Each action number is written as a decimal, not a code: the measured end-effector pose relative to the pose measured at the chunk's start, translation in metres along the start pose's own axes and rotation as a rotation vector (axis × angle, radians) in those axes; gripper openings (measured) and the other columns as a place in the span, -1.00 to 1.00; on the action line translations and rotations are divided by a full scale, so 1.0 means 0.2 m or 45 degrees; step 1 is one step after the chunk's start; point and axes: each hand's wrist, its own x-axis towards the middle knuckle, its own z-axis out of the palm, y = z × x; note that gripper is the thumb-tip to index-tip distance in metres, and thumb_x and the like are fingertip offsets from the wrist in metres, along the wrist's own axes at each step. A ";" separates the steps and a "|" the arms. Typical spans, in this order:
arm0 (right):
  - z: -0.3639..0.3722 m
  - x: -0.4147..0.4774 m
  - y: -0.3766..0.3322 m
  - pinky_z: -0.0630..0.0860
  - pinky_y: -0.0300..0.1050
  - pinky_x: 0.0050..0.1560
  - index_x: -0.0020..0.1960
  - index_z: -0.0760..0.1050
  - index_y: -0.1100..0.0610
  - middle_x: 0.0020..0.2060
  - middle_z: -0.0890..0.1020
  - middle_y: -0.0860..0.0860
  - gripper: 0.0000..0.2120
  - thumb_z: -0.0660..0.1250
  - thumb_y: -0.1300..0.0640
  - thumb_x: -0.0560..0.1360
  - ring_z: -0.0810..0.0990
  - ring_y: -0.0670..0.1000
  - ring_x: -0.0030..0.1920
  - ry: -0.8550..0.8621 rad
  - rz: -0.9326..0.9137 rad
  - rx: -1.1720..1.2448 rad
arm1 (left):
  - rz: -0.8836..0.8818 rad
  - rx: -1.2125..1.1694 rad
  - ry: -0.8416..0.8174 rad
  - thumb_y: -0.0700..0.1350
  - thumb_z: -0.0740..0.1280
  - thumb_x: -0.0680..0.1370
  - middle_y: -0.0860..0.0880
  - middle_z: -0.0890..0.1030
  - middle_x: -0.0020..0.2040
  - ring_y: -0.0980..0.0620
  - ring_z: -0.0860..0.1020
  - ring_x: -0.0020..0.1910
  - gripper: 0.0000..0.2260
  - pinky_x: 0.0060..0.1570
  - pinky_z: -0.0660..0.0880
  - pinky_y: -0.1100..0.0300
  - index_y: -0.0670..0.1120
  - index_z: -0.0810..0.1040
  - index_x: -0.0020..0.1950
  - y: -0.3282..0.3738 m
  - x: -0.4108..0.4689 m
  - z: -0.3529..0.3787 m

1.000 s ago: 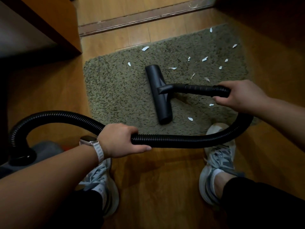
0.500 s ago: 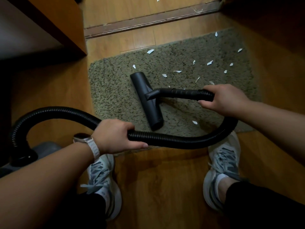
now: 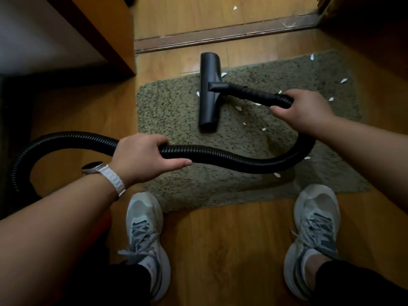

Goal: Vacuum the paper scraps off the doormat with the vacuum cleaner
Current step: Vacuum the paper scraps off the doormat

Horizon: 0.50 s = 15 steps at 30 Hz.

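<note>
A single head-worn wide-angle view is provided, directed steeply downward and forward from standing height. The shaggy olive-green doormat [image 3: 176, 111] is framed centrally, the wearer's grey laced sneakers [image 3: 144, 239] at the bottom edge, close below.

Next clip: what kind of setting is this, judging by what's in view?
Most likely a home entryway or a doorway between rooms. A shaggy green doormat lies on wood-look flooring right before a door threshold strip, with a wooden cabinet alongside. The person stands in sneakers holding a vacuum hose.
</note>
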 end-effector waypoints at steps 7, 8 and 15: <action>0.04 0.10 -0.15 0.43 -0.09 -0.28 0.04 0.55 0.01 -0.25 0.57 -0.01 -0.67 0.35 -0.22 0.48 0.55 0.08 -0.21 -0.094 -0.063 -0.019 | -0.053 -0.004 -0.021 0.65 0.06 0.25 0.09 0.51 -0.41 0.14 0.48 -0.38 -0.31 -0.40 0.36 0.20 0.03 0.48 -0.29 -0.03 -0.01 0.00; 0.05 0.10 -0.17 0.44 -0.09 -0.26 0.04 0.55 0.00 -0.24 0.58 -0.01 -0.68 0.35 -0.22 0.48 0.56 0.08 -0.19 -0.106 -0.090 -0.032 | -0.063 -0.007 -0.037 0.63 0.08 0.25 0.08 0.52 -0.41 0.14 0.49 -0.38 -0.33 -0.39 0.38 0.19 0.03 0.48 -0.28 -0.03 -0.01 0.00; 0.06 0.06 -0.17 0.45 -0.10 -0.25 0.05 0.54 -0.02 -0.19 0.61 -0.02 -0.70 0.35 -0.21 0.48 0.58 0.09 -0.14 -0.117 -0.176 -0.096 | -0.074 -0.010 -0.064 0.59 0.10 0.24 0.08 0.51 -0.42 0.13 0.50 -0.39 -0.35 -0.40 0.40 0.20 0.01 0.51 -0.25 0.00 -0.02 -0.01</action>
